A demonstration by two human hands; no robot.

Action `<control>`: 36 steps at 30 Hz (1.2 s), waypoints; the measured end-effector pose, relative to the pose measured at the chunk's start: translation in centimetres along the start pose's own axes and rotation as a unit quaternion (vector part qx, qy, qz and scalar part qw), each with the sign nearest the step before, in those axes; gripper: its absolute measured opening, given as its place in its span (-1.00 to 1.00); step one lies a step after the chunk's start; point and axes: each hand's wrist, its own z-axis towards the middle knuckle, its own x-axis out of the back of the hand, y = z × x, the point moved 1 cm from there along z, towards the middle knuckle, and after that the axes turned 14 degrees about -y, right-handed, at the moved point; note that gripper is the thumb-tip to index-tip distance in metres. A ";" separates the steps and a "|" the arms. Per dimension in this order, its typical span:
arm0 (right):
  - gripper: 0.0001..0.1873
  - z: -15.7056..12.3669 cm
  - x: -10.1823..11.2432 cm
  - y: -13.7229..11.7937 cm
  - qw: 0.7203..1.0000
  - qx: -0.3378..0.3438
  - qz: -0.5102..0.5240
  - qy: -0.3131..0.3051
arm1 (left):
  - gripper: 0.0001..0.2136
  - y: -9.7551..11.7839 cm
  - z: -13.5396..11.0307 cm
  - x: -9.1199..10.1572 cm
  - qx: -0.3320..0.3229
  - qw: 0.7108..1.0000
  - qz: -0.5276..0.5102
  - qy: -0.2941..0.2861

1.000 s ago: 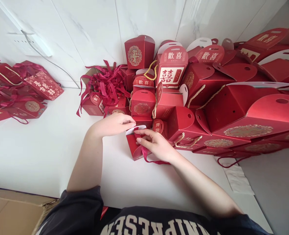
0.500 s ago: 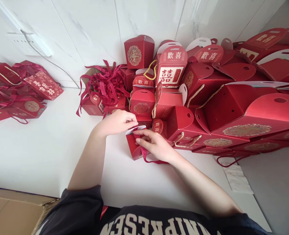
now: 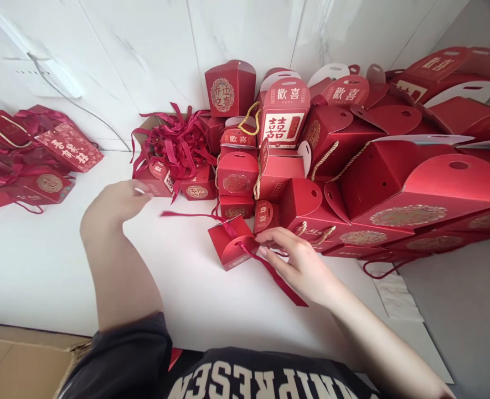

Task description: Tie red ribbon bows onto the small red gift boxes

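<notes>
A small red gift box (image 3: 223, 238) stands on the white tabletop, its rounded flaps folded together at the top. A dark red ribbon (image 3: 281, 282) passes through the hole in its flap; one tail lies to the lower right, and the other stretches left with a free end. My right hand (image 3: 298, 260) grips the box at its right edge between thumb and fingers, close to the ribbon. My left hand (image 3: 118, 206) is off to the left, fingers loosely curled and seemingly slightly apart, with nothing visible in them. The ribbon's left end is short of its fingertips.
Stacked red gift boxes (image 3: 394, 188) crowd the right and back. A tangle of red ribbons (image 3: 182, 138) spills from a carton behind. Beribboned boxes (image 3: 47, 183) sit at the far left. A cable (image 3: 82, 105) runs down the wall; a cardboard box (image 3: 24, 360) is at lower left.
My left hand has moved left, away from the box. The box's flaps have closed together and the ribbon now extends out on both sides. My right hand has shifted to the box's right edge.
</notes>
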 end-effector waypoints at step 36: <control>-0.86 -1.1 -0.2 4.6 0.962 0.154 -0.223 -0.007 | -0.70 8.4 -0.2 -14.6 -0.142 0.896 -0.371 -0.197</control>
